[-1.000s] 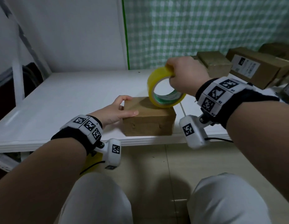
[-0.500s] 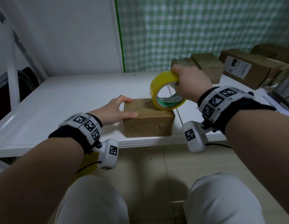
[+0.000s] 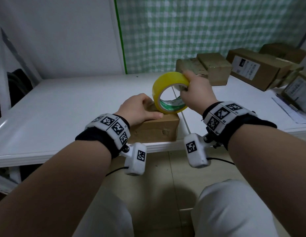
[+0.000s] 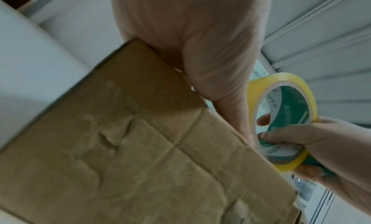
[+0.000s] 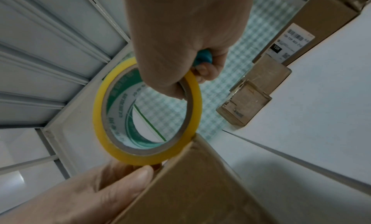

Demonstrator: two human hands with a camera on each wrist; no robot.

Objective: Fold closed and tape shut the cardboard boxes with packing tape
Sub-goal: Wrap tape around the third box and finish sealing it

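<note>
Currently, taping is beginning: the left hand [image 3: 140, 108] presses flat on the closed box [image 3: 159, 127] while the right hand [image 3: 195, 93] pinches the tape roll [image 3: 167, 93] at the lid's 3 o'clock edge; next, the tape end probably needs anchoring there.

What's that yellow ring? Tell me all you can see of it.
It is a tape roll: glossy yellow tape wound on a core printed green and white inside. It stands on edge, its lower rim on the top of the box. The right hand grips its upper side, fingers through the hole.
</note>
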